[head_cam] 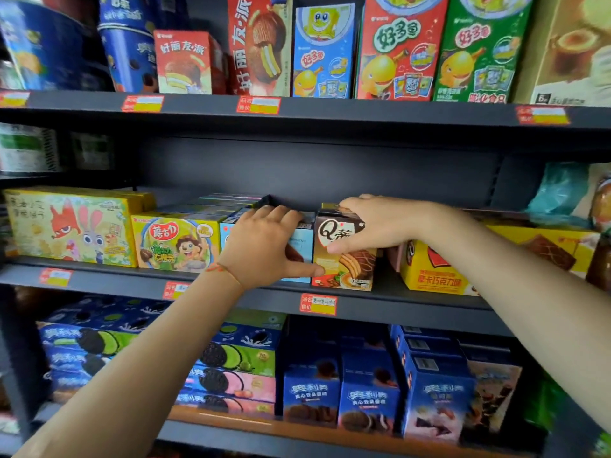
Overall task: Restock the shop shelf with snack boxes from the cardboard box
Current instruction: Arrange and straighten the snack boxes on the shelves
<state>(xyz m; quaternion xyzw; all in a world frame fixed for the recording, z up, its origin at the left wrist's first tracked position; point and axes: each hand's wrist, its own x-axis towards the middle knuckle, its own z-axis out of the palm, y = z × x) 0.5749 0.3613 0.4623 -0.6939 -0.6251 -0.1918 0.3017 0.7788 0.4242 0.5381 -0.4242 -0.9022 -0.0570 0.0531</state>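
STEP: seating a brown snack box (344,259) at the middle shelf (330,290) front | RIGHT: right hand (370,223) grips its top | LEFT: left hand (264,246) lies flat on the light-blue box (302,249) alongside, thumb touching the brown one | NEXT: likely square it up, then let go (cardboard box not in view)

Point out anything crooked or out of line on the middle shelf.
The yellow box, right of the brown box the right hand grips, sits tilted, out of line with its upright neighbours. A gap separates the two boxes.
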